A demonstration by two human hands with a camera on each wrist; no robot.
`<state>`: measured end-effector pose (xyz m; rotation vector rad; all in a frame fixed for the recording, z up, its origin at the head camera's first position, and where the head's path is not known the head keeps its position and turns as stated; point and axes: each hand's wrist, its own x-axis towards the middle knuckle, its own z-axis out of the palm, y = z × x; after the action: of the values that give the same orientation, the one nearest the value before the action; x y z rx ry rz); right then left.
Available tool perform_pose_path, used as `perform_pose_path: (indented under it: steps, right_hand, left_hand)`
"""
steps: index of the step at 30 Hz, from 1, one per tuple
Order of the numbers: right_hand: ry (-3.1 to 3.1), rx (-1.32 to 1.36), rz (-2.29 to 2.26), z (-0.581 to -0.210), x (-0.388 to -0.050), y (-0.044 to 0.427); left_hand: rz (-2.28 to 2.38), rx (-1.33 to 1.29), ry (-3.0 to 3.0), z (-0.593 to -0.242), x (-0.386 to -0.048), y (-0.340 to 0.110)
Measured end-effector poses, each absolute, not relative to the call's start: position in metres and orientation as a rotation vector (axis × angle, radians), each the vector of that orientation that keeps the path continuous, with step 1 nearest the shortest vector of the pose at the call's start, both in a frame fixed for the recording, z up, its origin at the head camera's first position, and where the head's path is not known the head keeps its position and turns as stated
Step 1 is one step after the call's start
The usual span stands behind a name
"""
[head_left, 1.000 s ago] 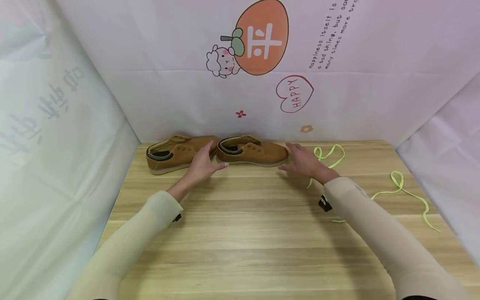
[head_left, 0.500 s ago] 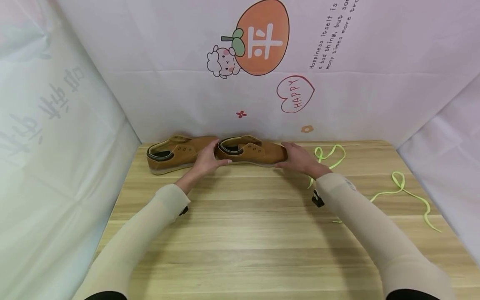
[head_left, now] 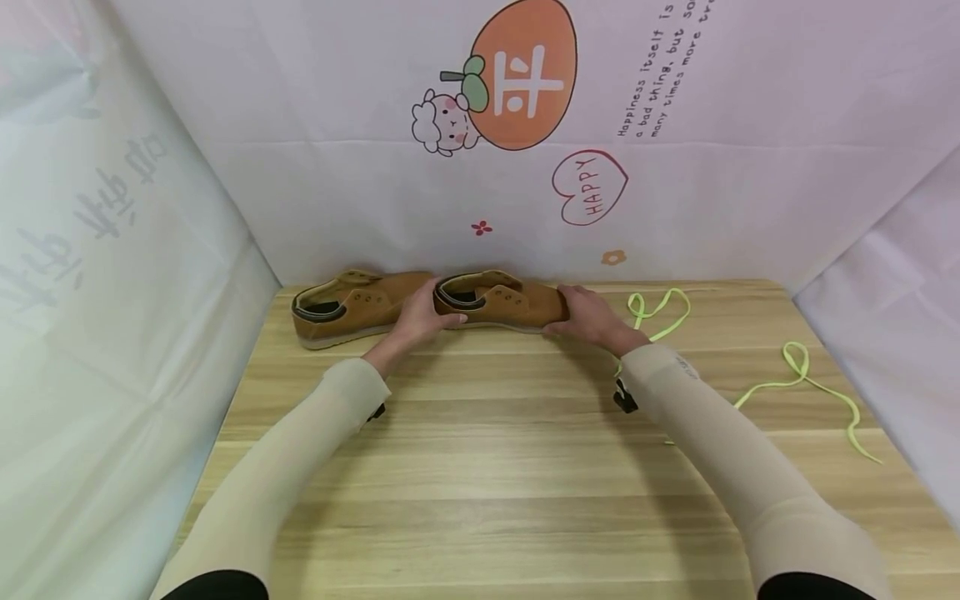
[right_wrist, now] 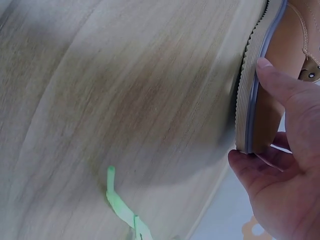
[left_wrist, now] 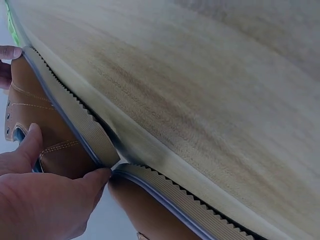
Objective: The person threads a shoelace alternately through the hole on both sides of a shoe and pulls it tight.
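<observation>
In the head view, the left hand (head_left: 418, 322) is gripping the heel and the right hand (head_left: 589, 317) the toe of the right brown shoe (head_left: 527, 312), at the table's (head_left: 480, 467) far edge. The left brown shoe (head_left: 381, 310) is sitting beside it, untaken; green laces (head_left: 804, 378) are lying loose at right, none threading the visible eyelets (head_left: 508, 297).

In the left wrist view, fingers are clasping the heel; the hold looks complete.

In the right wrist view, thumb and fingers are pinching the toe.

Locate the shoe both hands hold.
In the head view, the held shoe sits along the back edge of the table, right of the other shoe, between the left hand and right hand.
</observation>
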<state>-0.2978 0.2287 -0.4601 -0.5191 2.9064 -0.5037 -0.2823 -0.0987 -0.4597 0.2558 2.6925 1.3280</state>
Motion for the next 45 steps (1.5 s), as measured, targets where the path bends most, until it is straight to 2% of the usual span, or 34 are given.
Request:
perform_pose_path:
  steps: [12, 20, 29, 45]
  right_hand:
    - [2.929, -0.553, -0.497, -0.460, -0.301, 0.229]
    - [2.946, -0.597, -0.480, -0.453, -0.288, 0.232]
    - [2.980, -0.674, -0.461, -0.446, -0.259, 0.228]
    - [3.008, -0.753, -0.403, -0.437, -0.199, 0.213]
  left_hand:
    - [1.295, 0.253, 2.753, -0.459, -0.285, -0.096]
    - [1.200, 0.304, 2.830, -0.456, -0.275, -0.096]
    - [1.049, 0.344, 2.900, -0.446, -0.249, -0.107]
    - [0.936, 0.482, 3.003, -0.433, -0.183, -0.132]
